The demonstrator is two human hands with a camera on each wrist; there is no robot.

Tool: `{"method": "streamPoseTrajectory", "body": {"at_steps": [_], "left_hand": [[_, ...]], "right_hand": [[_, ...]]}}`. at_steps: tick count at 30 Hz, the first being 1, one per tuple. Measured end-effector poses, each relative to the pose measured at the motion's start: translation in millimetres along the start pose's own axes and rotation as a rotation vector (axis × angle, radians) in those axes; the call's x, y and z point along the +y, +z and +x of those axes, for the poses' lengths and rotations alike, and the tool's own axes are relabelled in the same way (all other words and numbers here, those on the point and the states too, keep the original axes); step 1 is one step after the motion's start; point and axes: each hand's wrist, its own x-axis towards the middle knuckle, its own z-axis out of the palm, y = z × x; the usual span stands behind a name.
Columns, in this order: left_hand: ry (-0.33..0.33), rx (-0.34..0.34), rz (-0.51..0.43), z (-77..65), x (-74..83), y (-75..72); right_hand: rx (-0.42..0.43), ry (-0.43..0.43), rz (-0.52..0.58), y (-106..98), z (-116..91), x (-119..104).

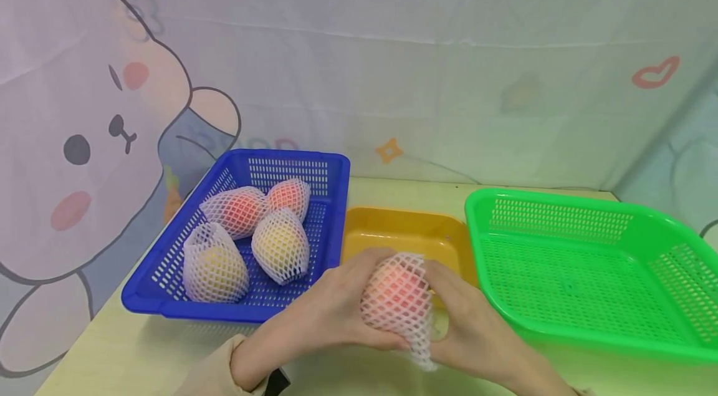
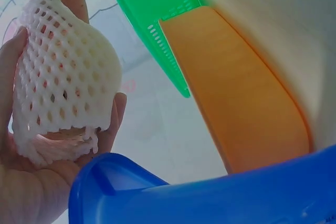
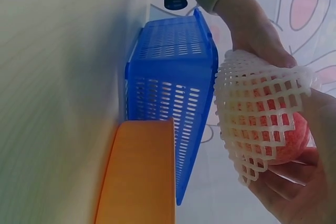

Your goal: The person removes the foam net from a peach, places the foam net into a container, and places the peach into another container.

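Between my two hands, a round pink-red fruit [image 1: 397,287] is held up in a white foam net sleeve [image 3: 257,103]. My left hand [image 1: 336,305] grips it from the left, thumb along the near side and fingers around the back. On the other side my right hand [image 1: 471,321] grips the netted fruit, its thumb at the net's loose lower end. The right wrist view shows part of the fruit's red skin bare beside the net's open edge. Seen from the left wrist, the net's other end is bunched over the left palm.
A blue basket [image 1: 339,221] at left holds several netted fruits, among them a yellow one [image 1: 280,245] and a red one [image 1: 241,212]. Behind the hands sits a shallow orange tray [image 1: 404,221]. A green basket [image 1: 566,284] stands at right, and a printed curtain [image 1: 359,72] hangs behind.
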Motion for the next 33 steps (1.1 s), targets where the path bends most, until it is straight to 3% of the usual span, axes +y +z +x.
{"method": "streamPoseTrajectory", "body": {"at_steps": [6,21,27,33], "left_hand": [[-0.04,-0.001,-0.033,-0.4,2.1,2.1],[-0.05,-0.062,-0.023,0.1,1.8,-0.8],[-0.05,-0.071,-0.038,0.0,1.2,-3.9],[-0.067,-0.072,-0.035,0.4,0.7,-6.0]], "right_hand": [[-0.015,0.026,0.001,-1.1,1.0,-3.2],[0.011,0.01,-0.042,0.2,1.8,-6.3],[0.024,0.012,-0.018,-1.1,3.7,-5.5],[-0.027,0.07,0.059,-7.0,4.4,-3.7]]}}
